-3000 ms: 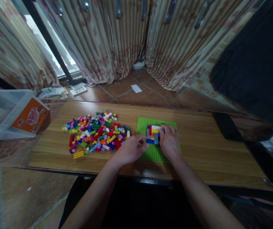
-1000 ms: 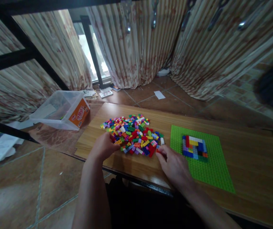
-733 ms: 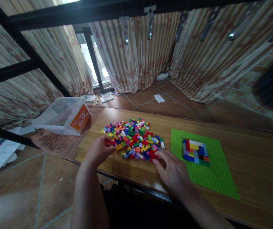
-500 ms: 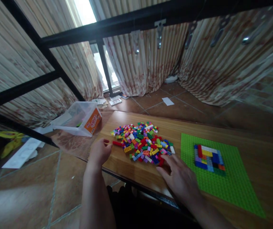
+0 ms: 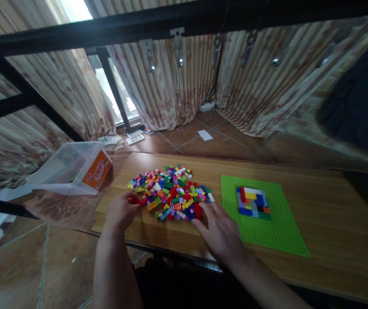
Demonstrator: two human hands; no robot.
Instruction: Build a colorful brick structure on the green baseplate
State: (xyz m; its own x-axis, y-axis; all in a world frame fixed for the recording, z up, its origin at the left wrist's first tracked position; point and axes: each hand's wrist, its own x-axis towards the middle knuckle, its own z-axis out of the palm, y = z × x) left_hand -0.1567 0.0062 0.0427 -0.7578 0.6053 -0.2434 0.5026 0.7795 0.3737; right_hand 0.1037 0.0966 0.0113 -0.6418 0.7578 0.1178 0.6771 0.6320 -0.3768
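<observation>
Near the left end of a loose pile of toy building bricks, my left hand pinches a long red brick between thumb and fingertips. My right hand rests at the pile's near right edge, with thumb and fingers apart around another red brick; whether they grip it is unclear. To the right, a green baseplate bears a low block of joined bricks in several colours. A yellow-orange brick lies just right of my left fingertips.
A clear plastic box with an orange label stands left of the wooden table. Black metal bars cross above, before striped curtains. Papers lie on the tiled floor. A dark shape is at the right.
The view has swung to the right, so everything sits further left. My left fingers have closed on the long red brick. My right hand stays by the pile.
</observation>
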